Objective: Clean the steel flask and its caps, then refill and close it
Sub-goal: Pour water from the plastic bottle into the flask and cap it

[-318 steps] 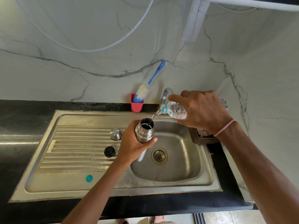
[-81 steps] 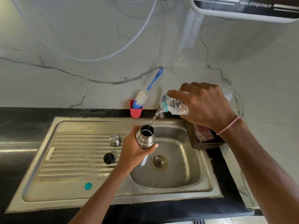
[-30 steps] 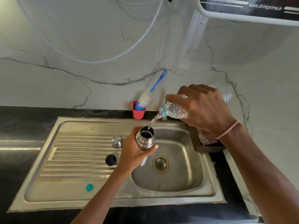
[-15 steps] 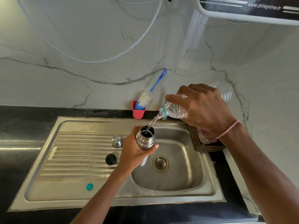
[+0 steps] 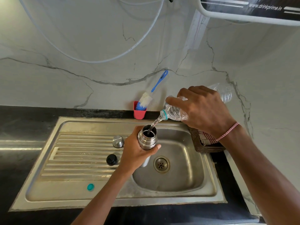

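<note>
Steel flask (image 5: 147, 140) held upright over the sink basin (image 5: 178, 179) as water streams in from a clear plastic bottle (image 5: 176, 113).
The person's left hand (image 5: 134, 155) wraps the flask's middle, its open neck rising above the fingers and its base showing below the palm. Their right hand (image 5: 204, 111) grasps the tilted bottle. A steel cap (image 5: 118, 141) and a black cap (image 5: 111, 159) sit on the drainboard (image 5: 73, 159), left of the flask.

left hand (image 5: 136, 153) grips open steel flask (image 5: 147, 138) upright over sink (image 5: 191, 181) | right hand (image 5: 204, 111) tilts plastic bottle (image 5: 175, 113), water (image 5: 155, 123) streaming in | steel cap (image 5: 118, 141), black cap (image 5: 111, 159) left of left hand
</note>
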Tool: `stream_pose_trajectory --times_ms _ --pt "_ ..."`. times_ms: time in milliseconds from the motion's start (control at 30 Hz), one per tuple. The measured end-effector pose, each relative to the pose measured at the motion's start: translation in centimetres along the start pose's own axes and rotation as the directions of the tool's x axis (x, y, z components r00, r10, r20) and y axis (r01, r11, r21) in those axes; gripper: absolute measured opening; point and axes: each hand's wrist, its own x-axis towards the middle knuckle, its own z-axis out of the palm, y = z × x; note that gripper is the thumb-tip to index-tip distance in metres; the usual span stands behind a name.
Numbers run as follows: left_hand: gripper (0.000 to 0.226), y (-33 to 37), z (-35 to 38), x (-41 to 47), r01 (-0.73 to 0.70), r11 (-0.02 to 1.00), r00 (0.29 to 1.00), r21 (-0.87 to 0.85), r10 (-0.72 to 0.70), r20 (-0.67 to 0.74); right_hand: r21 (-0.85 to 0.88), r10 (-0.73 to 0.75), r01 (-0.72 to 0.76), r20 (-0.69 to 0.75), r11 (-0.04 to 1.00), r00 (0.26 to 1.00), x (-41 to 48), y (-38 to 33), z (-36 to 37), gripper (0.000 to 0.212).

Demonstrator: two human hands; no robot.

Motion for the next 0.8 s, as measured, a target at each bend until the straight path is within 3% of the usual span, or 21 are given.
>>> stream_pose_trajectory --times_ms 800 --pt "0.063 0.5 -0.2 -0.5 -0.004 1.0 1.0 -0.001 0.004 -0.006 -0.001 -0.056 0.057 0.083 0.998 0.995 0.7 -1.7 0.3 0.051"
